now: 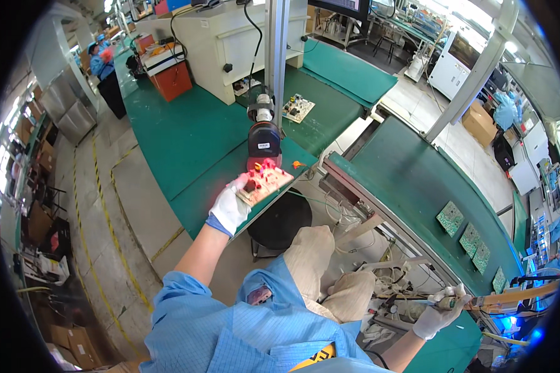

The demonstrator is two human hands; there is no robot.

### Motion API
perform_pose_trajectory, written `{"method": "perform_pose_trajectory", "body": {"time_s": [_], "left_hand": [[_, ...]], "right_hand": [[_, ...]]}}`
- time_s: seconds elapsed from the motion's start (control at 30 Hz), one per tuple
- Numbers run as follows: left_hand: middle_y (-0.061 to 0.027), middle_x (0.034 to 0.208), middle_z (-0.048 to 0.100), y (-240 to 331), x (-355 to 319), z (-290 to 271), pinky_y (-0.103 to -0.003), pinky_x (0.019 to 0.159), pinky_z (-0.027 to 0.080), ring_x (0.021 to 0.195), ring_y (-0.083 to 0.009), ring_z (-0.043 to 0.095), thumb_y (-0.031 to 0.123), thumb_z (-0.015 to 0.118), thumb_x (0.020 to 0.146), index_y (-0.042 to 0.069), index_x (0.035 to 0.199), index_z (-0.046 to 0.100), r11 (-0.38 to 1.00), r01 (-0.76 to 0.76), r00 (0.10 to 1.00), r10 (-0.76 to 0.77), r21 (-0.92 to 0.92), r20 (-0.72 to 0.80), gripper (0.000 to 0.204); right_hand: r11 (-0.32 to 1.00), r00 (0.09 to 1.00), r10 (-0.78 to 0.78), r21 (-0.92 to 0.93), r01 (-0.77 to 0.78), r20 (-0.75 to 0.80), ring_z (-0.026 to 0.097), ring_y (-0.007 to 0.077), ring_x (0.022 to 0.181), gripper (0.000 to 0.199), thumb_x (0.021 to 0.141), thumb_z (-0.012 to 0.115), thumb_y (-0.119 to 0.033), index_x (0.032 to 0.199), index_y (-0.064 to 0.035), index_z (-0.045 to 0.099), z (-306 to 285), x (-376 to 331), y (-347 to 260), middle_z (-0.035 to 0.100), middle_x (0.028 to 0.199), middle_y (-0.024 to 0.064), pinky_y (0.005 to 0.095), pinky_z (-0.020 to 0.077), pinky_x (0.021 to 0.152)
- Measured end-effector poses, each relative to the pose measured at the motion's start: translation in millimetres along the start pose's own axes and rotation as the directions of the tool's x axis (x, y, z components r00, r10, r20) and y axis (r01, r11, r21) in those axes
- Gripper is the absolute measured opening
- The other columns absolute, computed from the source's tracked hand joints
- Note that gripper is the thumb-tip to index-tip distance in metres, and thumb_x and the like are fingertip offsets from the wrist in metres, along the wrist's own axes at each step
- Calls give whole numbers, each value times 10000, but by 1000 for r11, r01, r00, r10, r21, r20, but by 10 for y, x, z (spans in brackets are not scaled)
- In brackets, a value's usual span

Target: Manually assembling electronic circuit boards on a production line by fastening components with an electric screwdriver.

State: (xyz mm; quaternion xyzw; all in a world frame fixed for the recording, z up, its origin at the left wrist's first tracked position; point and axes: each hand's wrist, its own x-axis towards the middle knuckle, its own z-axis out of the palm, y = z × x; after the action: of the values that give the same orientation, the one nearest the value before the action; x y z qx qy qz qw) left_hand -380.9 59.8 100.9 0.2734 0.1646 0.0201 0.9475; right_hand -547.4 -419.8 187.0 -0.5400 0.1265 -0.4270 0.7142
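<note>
My left hand [231,208], in a white glove with a blue cuff, grips a populated circuit board [269,184] by its left edge. The board is tilted over the green bench, just below a black scanner [264,142] mounted on a metal post. Red light from the scanner falls across its components. Far to the right, my gloved right hand [438,316] is closed around a small greyish-green object [447,303] whose kind I cannot make out. That hand is beside the end of a tan bar [516,295].
A conveyor [404,180] on my right carries several green circuit boards [450,217]. Another board [298,108] lies on the bench [199,133] behind the post. An orange-red bin [171,81] stands at the back left. Below the bench edge is a black round stool [283,221].
</note>
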Motion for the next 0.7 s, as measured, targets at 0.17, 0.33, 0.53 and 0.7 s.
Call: {"method": "perform_pose_trajectory", "body": {"time_s": [0.17, 0.33, 0.53, 0.7], "left_hand": [[-163, 1176, 623, -402, -267, 133, -460, 912, 534, 1043, -298, 641, -3, 542, 890, 0, 1238, 542, 983, 167, 967, -178, 77, 181, 349], [-197, 1288, 559, -1058, -684, 534, -447, 1034, 442, 1170, -322, 570, -51, 572, 827, -71, 1337, 442, 879, 461, 788, -470, 125, 397, 527], [-137, 1323, 542, -1803, -1094, 764, -368, 1036, 428, 1215, -246, 532, 13, 642, 836, -31, 1350, 450, 726, 606, 568, -681, 325, 462, 550], [-107, 1187, 625, -1985, -1341, 949, -310, 932, 499, 1064, -185, 611, 25, 637, 841, -27, 1299, 503, 583, 681, 429, -808, 444, 403, 480]], "right_hand": [[994, 986, -11, 112, -8, 166, 475, 113, 548, 438, 978, 490, -430, 1115, -18, 550, -62, 44, 22, 542, 801, 57, 204, 372, 418], [970, 974, 63, 218, -111, 218, 475, 128, 529, 381, 971, 508, -414, 1053, -51, 589, 171, -144, -86, 560, 786, 61, 212, 375, 392], [969, 987, 162, 192, -158, -8, 502, 146, 557, 361, 962, 488, -408, 1074, -78, 582, 585, -294, 37, 563, 799, 47, 233, 386, 413], [971, 963, 75, 199, -129, 259, 481, 166, 485, 362, 974, 466, -385, 1070, -55, 582, 679, -282, 21, 589, 809, 97, 266, 391, 410]]}}
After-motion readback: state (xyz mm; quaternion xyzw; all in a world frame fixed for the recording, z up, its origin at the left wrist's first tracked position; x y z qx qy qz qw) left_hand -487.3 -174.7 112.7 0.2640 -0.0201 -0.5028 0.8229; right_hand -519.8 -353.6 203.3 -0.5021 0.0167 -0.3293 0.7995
